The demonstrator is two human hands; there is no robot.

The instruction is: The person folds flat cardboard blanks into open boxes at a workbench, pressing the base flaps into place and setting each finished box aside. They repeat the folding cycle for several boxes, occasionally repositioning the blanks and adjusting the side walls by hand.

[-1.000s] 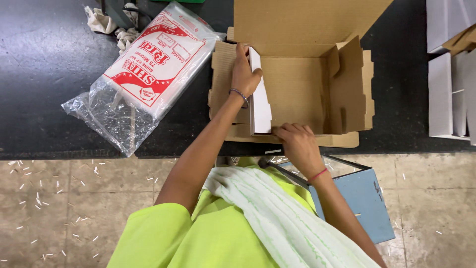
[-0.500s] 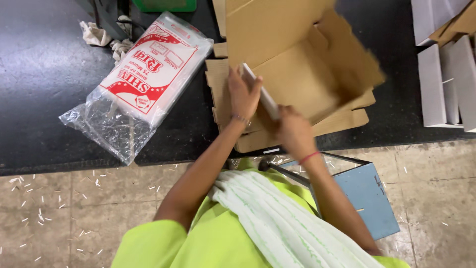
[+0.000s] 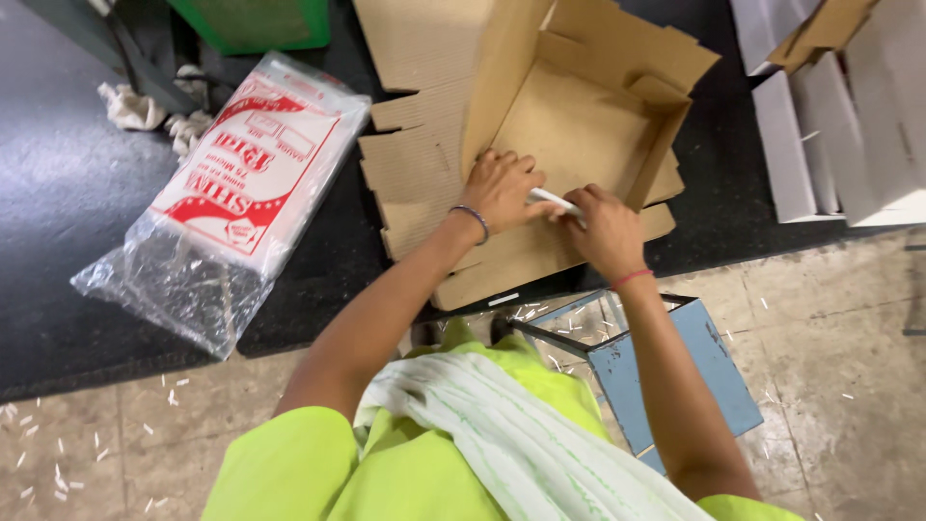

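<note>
Surface: dark table (image 3: pixel 58 193) above a pale tiled floor (image 3: pixel 849 367) strewn with small white scraps.
Box: brown cardboard box (image 3: pixel 579 125), half folded, lies open on the table near its front edge, with one side wall standing upright and flaps spread flat to the left.
Left hand: left hand (image 3: pixel 502 188) rests on the box floor by the upright wall, fingers curled around one end of a thin white strip (image 3: pixel 552 200); a dark bracelet circles the wrist.
Right hand: right hand (image 3: pixel 606 230) sits just beside the left, closed over the other end of the same strip; a red band circles the wrist.
Strip: lies between both hands, low inside the box, mostly hidden by fingers.
Left of box: clear plastic bag (image 3: pixel 231 193) with red and white printing, lying flat, apart from the cardboard.
Far right: white folded boxes (image 3: pixel 830 125) stacked on the table.
Below: blue metal stool (image 3: pixel 675 367) stands on the floor under the right forearm.
</note>
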